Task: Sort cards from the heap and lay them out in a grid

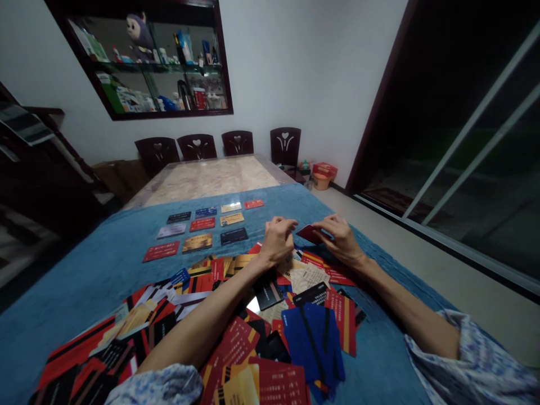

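My right hand (338,239) pinches a dark red card (309,233) between thumb and fingers, above the right end of a spread pile of cards. Just left of that card is my left hand (278,239), its fingers loosely bent, slightly apart, with nothing visible in them. Below both forearms lies the overlapping pile, with blue cards (312,343), red cards (280,382), black cards (269,292) and a beige card (310,277). Beyond it, several cards lie face up in rows, among them a gold card (197,242), a red card (161,251) and a dark blue card (234,236).
A blue cloth (105,242) covers the near part of the table; its far part (219,175) shows a stone-like top. Dark chairs (286,143) stand behind. A wall shelf (169,67) holds bottles and a plush toy. A red box (324,169) tops an orange bucket on the floor.
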Tool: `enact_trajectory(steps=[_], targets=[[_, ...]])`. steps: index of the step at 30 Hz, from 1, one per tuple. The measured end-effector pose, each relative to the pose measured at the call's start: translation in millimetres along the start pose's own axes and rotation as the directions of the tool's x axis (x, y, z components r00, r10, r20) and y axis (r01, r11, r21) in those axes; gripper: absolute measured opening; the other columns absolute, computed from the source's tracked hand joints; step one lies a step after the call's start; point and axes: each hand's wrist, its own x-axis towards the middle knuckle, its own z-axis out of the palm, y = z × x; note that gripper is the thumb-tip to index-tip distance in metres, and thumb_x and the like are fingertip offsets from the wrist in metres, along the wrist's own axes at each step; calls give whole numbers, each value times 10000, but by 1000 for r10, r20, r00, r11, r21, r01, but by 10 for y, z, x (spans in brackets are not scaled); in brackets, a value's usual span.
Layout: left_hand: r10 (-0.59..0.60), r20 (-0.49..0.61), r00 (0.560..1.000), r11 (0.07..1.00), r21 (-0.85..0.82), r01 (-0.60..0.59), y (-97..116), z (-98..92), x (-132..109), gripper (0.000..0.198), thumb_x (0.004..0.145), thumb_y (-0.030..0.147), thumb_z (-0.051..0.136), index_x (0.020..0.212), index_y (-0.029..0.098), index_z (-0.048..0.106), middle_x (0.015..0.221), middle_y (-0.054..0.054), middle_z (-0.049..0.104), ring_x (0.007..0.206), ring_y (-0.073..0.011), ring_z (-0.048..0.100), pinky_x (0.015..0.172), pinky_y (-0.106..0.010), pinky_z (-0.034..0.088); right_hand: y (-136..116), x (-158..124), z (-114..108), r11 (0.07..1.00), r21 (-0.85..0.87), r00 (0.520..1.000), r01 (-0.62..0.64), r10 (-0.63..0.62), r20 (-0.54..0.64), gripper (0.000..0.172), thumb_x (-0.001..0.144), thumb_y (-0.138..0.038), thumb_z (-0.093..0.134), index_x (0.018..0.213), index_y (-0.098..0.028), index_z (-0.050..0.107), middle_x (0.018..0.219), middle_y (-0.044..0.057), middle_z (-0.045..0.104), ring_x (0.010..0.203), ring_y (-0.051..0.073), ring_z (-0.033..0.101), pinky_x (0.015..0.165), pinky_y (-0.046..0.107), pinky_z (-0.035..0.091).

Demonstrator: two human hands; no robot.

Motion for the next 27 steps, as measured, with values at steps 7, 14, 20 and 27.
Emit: enact_trajectory(steps=[7, 14, 20, 27], targets=[[68, 91, 994, 997, 17, -70, 59, -7, -37, 311, 864, 102, 512, 1129, 187, 651, 1029, -62, 720, 1093, -221, 549, 965, -390, 378, -67, 1, 88, 999, 30, 998, 40, -41, 50, 269, 977, -340, 490, 1000, -225, 732, 837, 84, 712, 898, 241, 553, 829, 389, 386], [53, 161, 986, 986, 145, -77, 5, -12, -50, 395, 822, 58, 478, 1150, 222, 623, 1057, -64, 684, 1085, -237, 523, 956, -403, 375, -66, -16, 126, 999, 46, 995, 16, -20, 97, 265, 957, -259, 488, 1101, -208, 705, 932, 102, 731, 903, 247, 582, 811, 384, 420], [-39, 110, 993, 974, 226, 13, -59, -32, -45, 359, 834, 47, 465, 1102, 231, 618, 1021, -60, 700, 1040, -250, 503, 916, -404, 366, 3, -40, 169, 998, 44, 989, -36, 29, 146, 344, 898, -184, 514, 1206, -216, 661, 1071, 110, 730, 931, 264, 593, 828, 413, 463], [-96, 126, 987, 952, 302, 54, -86, -21, -67, 362, 828, 43, 443, 1121, 208, 577, 1039, -89, 700, 1021, -269, 524, 869, -394, 381, -19, -52, 174, 998, -40, 973, -53, 61, 223, 377, 917, -223, 530, 1286, -213, 609, 1121, 105, 725, 913, 259, 608, 814, 400, 468]])
